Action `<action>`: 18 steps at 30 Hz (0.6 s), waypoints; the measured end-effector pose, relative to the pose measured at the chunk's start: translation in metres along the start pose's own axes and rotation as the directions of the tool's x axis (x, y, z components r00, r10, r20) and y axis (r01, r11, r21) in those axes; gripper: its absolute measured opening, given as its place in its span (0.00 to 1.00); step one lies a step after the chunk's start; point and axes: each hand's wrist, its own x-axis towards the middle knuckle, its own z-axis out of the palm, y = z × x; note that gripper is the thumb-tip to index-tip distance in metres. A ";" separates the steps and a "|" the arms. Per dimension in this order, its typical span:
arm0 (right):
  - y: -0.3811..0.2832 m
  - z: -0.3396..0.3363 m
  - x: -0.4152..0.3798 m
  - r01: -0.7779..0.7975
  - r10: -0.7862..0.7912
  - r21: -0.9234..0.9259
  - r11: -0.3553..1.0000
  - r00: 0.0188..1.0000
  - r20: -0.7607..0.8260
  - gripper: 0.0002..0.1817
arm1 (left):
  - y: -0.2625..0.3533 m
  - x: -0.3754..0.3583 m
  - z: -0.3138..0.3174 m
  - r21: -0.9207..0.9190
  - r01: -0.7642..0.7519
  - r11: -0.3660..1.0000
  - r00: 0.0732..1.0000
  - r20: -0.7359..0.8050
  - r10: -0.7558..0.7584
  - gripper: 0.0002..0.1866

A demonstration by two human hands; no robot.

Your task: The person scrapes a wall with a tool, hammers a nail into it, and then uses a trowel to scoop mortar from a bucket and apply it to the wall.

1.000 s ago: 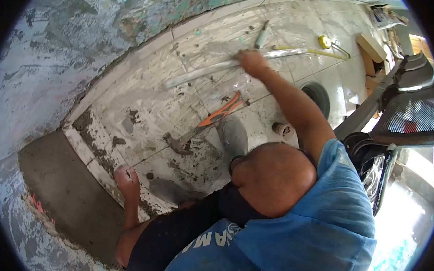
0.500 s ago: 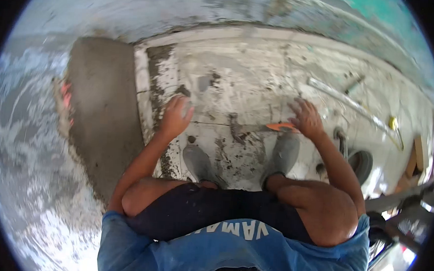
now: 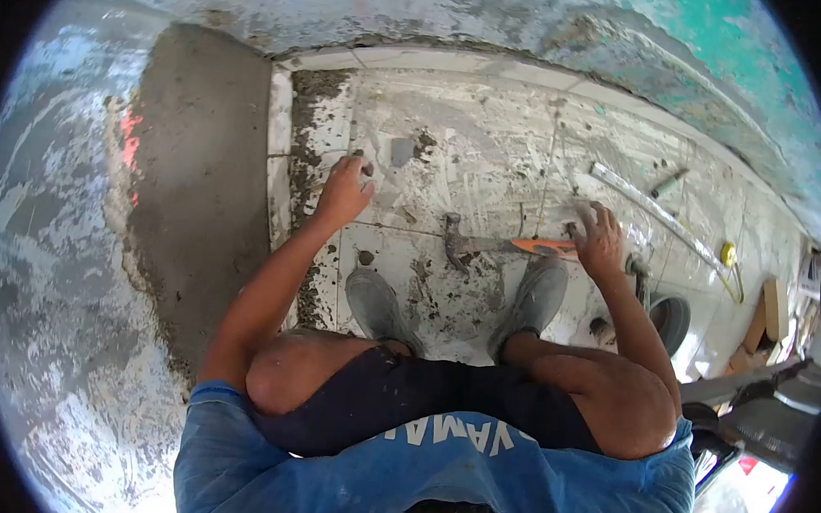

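Note:
My left hand (image 3: 344,195) is low over the tiled floor, its fingers closed around a small dark lump of mortar (image 3: 367,168) at the fingertips. A hammer with an orange-and-grey handle (image 3: 541,248) lies across the tiles in front of my boots, its metal head (image 3: 452,240) pointing left. Beside the handle's right end is my right hand (image 3: 600,240), fingers bent and apart, with no grip on the hammer visible. A flat grey piece (image 3: 402,152) and scattered mortar crumbs lie between the hands.
Smooth grey mortar (image 3: 206,181) covers the strip on the left, against the tile edge. At right are a long metal straightedge (image 3: 659,210), a yellow tape measure (image 3: 729,255), a dark round bucket (image 3: 670,321) and wooden pieces (image 3: 771,313). My grey boots (image 3: 376,303) stand close to the hammer.
My left hand has shifted slightly, and its fingers have closed on the small lump. My right hand has moved a little right and down, with its fingers more bent. The hammer stays put.

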 end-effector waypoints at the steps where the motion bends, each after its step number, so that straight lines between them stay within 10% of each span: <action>1: -0.003 0.003 -0.005 0.027 -0.027 0.022 0.999 1.000 0.001 0.23 | -0.013 0.004 0.013 -0.008 -0.024 1.000 0.999 0.024 0.024 0.23; 8: -0.022 -0.026 -0.090 -0.232 0.273 0.298 0.926 0.957 -0.103 0.24 | -0.052 0.078 0.103 0.486 -0.061 0.872 0.990 -0.081 0.114 0.36; 18: -0.107 -0.058 -0.356 -0.760 0.792 0.504 0.411 0.571 0.215 0.17 | 0.088 0.131 0.099 0.183 -0.496 0.849 0.868 0.071 0.492 0.31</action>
